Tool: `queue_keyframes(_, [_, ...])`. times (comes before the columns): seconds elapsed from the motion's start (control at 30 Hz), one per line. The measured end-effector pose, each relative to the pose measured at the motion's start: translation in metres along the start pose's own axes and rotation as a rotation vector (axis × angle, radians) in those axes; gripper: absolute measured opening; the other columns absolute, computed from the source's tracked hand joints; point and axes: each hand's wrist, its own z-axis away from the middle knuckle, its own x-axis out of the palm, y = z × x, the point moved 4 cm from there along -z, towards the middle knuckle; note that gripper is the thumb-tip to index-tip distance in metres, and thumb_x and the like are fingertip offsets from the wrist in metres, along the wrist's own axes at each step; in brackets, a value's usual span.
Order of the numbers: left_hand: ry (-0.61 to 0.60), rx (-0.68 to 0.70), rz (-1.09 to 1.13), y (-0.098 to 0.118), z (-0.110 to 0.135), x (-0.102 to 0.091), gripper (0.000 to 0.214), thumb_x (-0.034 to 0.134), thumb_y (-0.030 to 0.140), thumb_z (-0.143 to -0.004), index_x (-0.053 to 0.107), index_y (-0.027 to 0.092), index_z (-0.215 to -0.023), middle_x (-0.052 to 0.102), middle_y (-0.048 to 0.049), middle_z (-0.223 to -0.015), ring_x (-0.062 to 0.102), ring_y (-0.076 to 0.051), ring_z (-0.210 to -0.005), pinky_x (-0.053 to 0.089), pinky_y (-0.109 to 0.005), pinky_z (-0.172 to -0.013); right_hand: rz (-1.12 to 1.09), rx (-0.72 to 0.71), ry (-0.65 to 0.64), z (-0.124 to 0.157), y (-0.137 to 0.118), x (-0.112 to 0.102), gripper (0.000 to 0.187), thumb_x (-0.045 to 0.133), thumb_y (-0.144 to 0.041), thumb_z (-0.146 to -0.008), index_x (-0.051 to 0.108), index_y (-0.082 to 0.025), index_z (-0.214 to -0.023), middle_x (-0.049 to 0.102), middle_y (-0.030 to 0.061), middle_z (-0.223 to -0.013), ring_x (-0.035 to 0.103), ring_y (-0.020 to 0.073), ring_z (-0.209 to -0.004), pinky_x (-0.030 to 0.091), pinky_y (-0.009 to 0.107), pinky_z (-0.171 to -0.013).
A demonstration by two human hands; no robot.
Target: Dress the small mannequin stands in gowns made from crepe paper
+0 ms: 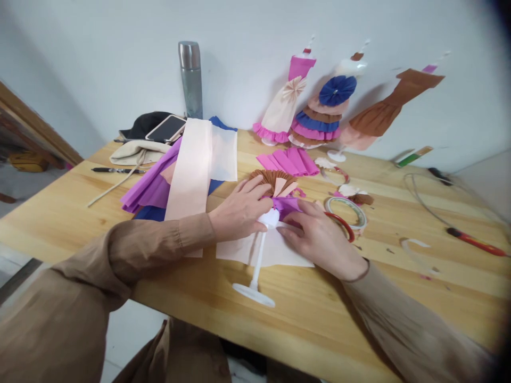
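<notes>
A small white mannequin on a stand (257,266) lies tipped on the wooden table (399,298), its round base toward me. My left hand (239,210) grips its white torso, fingers curled over it beside a brown pleated paper fan (273,180). My right hand (321,234) presses purple crepe paper (285,205) against the mannequin, fingers bent, resting on a pale pink paper sheet (271,250).
Long strips of pale pink (191,170), purple and blue crepe paper lie at left. Pink pleated paper (287,161), tape rolls (347,210), three dressed paper-gown mannequins (319,106) stand by the wall. A steel flask (190,80), phone (165,128), pen (115,171) and red tool (475,242) sit around.
</notes>
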Motion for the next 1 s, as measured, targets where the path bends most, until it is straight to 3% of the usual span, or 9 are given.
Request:
queue_keyframes(0.1, [-0.004,0.020,0.006,0.006,0.000,-0.003,0.027,0.077,0.033,-0.075,0.062,0.016,-0.090,0.054,-0.0153,-0.129,0.039,-0.035,-0.134,0.039,-0.055,-0.107,0.002,0.001,-0.001,0.003,0.002,0.002,0.017,0.057,-0.024,-0.083,0.067,-0.020,-0.070,0.065,0.0120,-0.095,0.062,0.0279,-0.098,0.049,0.040,-0.085])
queue_keyframes(0.2, [-0.037,-0.010,0.003,0.005,-0.002,-0.017,0.012,0.069,0.027,-0.082,0.065,0.016,-0.080,0.060,-0.0129,-0.118,0.052,-0.029,-0.119,0.044,-0.046,-0.102,-0.026,0.038,-0.002,0.003,0.006,0.002,0.017,0.058,-0.027,-0.083,0.069,-0.020,-0.074,0.068,0.0126,-0.099,0.061,0.0300,-0.109,0.050,0.040,-0.086])
queue_keyframes(0.3, [-0.237,-0.224,-0.076,-0.005,-0.001,-0.029,0.021,0.061,0.026,-0.086,0.065,0.015,-0.069,0.066,-0.0101,-0.088,0.061,-0.024,-0.092,0.051,-0.036,-0.081,-0.008,0.069,-0.015,0.003,0.008,0.002,0.021,0.059,-0.035,-0.084,0.070,-0.019,-0.074,0.069,0.0143,-0.106,0.060,0.0327,-0.113,0.050,0.042,-0.086])
queue_keyframes(0.37, [-0.385,-0.341,-0.131,-0.012,0.003,-0.031,0.019,0.062,0.027,-0.085,0.066,0.015,-0.071,0.067,-0.0085,-0.081,0.063,-0.023,-0.085,0.051,-0.033,-0.073,0.020,0.071,-0.030,0.002,0.008,0.002,0.020,0.061,-0.032,-0.083,0.069,-0.019,-0.070,0.069,0.0139,-0.105,0.061,0.0322,-0.110,0.049,0.040,-0.085])
queue_keyframes(0.43, [-0.450,-0.373,-0.157,-0.014,0.006,-0.029,0.015,0.063,0.027,-0.083,0.067,0.015,-0.074,0.069,-0.0075,-0.081,0.065,-0.023,-0.084,0.051,-0.031,-0.070,0.032,0.067,-0.036,0.001,0.007,0.003,0.016,0.061,-0.027,-0.082,0.066,-0.020,-0.068,0.069,0.0121,-0.097,0.063,0.0296,-0.102,0.049,0.037,-0.081])
queue_keyframes(0.63, [-0.456,-0.330,-0.146,-0.011,0.008,-0.012,0.007,0.062,0.021,-0.077,0.064,0.016,-0.072,0.070,-0.0082,-0.078,0.067,-0.024,-0.083,0.052,-0.031,-0.071,0.002,0.086,-0.027,0.001,0.005,0.000,0.008,0.060,-0.024,-0.079,0.064,-0.020,-0.074,0.066,0.0083,-0.086,0.061,0.0245,-0.087,0.046,0.034,-0.074])
queue_keyframes(0.77, [-0.461,-0.302,-0.158,-0.006,0.006,-0.012,0.010,0.056,0.017,-0.081,0.066,0.015,-0.081,0.072,-0.0102,-0.085,0.068,-0.025,-0.088,0.052,-0.032,-0.073,0.044,0.061,-0.039,0.001,0.003,0.001,0.022,0.054,-0.029,-0.087,0.069,-0.020,-0.073,0.067,0.0108,-0.090,0.062,0.0262,-0.088,0.047,0.037,-0.077])
queue_keyframes(0.87, [-0.463,-0.323,-0.134,-0.003,0.006,-0.014,0.014,0.052,0.015,-0.084,0.066,0.015,-0.086,0.072,-0.0097,-0.090,0.068,-0.026,-0.091,0.052,-0.033,-0.073,0.089,0.046,0.004,0.001,0.003,0.003,0.032,0.048,-0.023,-0.090,0.067,-0.017,-0.065,0.068,0.0148,-0.099,0.062,0.0284,-0.096,0.048,0.040,-0.085])
queue_keyframes(1.0, [-0.448,-0.340,-0.100,-0.003,0.005,-0.014,0.017,0.048,0.014,-0.086,0.065,0.015,-0.090,0.072,-0.0090,-0.091,0.068,-0.025,-0.088,0.051,-0.032,-0.070,0.103,0.013,0.016,0.002,0.003,0.004,0.021,0.055,-0.021,-0.085,0.071,-0.014,-0.074,0.067,0.0176,-0.106,0.059,0.0332,-0.109,0.048,0.045,-0.093])
